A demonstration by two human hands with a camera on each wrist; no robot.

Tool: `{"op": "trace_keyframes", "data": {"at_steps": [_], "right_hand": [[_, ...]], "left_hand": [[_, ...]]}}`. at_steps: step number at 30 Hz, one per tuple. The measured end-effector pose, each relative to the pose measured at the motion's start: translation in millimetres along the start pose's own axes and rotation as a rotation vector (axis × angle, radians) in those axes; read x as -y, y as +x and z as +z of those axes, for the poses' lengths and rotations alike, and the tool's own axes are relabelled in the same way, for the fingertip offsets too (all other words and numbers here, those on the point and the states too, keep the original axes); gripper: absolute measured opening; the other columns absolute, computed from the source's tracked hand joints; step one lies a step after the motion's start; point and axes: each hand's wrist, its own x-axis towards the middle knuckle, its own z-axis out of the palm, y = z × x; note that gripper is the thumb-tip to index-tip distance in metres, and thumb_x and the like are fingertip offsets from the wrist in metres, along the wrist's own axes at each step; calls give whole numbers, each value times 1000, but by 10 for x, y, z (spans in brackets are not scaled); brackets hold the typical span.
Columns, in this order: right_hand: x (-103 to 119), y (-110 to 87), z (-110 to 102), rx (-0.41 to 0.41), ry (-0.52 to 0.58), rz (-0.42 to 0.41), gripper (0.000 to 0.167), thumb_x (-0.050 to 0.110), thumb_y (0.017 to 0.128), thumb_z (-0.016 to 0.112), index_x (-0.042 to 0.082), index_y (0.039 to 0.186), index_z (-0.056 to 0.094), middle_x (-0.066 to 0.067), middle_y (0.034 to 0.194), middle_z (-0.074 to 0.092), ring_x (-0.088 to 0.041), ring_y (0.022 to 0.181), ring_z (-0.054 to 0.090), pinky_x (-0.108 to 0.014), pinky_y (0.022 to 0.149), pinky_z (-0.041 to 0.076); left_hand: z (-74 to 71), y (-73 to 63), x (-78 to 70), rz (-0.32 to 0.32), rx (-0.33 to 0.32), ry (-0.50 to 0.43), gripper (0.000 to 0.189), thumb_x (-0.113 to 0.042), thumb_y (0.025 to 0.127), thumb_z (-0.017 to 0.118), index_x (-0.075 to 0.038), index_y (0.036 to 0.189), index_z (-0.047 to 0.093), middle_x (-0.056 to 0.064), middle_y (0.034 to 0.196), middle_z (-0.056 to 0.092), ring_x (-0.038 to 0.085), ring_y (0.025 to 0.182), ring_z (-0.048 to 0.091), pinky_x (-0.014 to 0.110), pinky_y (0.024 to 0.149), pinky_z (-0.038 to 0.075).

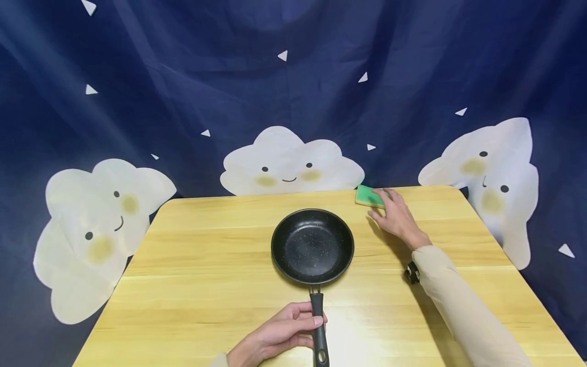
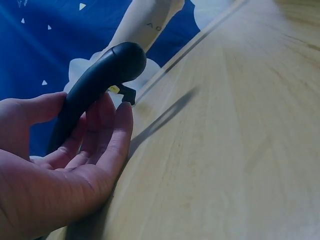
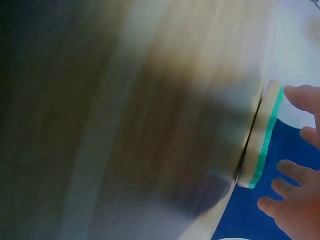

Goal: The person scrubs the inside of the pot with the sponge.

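Observation:
A black frying pan (image 1: 313,246) with a pale-speckled inside lies on the table, its handle pointing toward me. My left hand (image 1: 289,329) holds the pan by its handle (image 1: 317,306), thumb on top. In the left wrist view, the thumb and fingers of the left hand (image 2: 75,155) are around the dark handle (image 2: 95,80). At the table's far edge lies a green-topped sponge (image 1: 367,196) with a beige underside. My right hand (image 1: 396,216) hovers at the sponge's right side. In the right wrist view its fingers are spread beside the sponge (image 3: 262,135); whether a fingertip touches it I cannot tell.
The wooden table (image 1: 206,265) has rounded far corners. Right behind its far edge hangs a dark blue curtain (image 1: 183,92) with white clouds and triangles. A black band with a small device (image 1: 411,272) is on the right wrist.

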Motion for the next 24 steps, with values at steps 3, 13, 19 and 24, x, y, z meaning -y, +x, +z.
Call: {"op": "trace_keyframes", "data": {"at_steps": [3, 13, 19, 24], "right_hand": [[-24, 15, 14, 9, -10, -10, 62, 17, 91, 75, 2, 146, 49, -37, 146, 41, -56, 134, 38, -69, 109, 32], [-115, 142, 3, 126, -47, 28, 58, 16, 96, 66, 4, 149, 45, -39, 150, 35, -57, 139, 31, -68, 112, 27], [-138, 208, 19, 177, -69, 36, 53, 17, 100, 61, 3, 149, 46, -41, 150, 33, -57, 140, 30, -67, 114, 25], [-156, 242, 44, 154, -95, 3, 47, 13, 100, 63, 2, 144, 49, -44, 141, 38, -58, 130, 38, -66, 110, 30]], "left_hand": [[-10, -4, 4, 3, -7, -2, 32, -15, 103, 63, 4, 128, 55, 2, 109, 67, 11, 91, 68, 32, 80, 60], [-25, 2, 17, 2, -13, -36, 36, -13, 103, 62, 6, 132, 53, 4, 110, 66, 12, 89, 68, 32, 78, 61], [-40, 8, 12, -5, -11, -39, 34, -13, 102, 63, 5, 130, 55, 2, 103, 68, 13, 86, 69, 32, 77, 61], [-46, 9, 8, -10, -8, -51, 35, -13, 102, 63, 5, 131, 54, 4, 106, 67, 13, 88, 69, 32, 78, 61]]}}
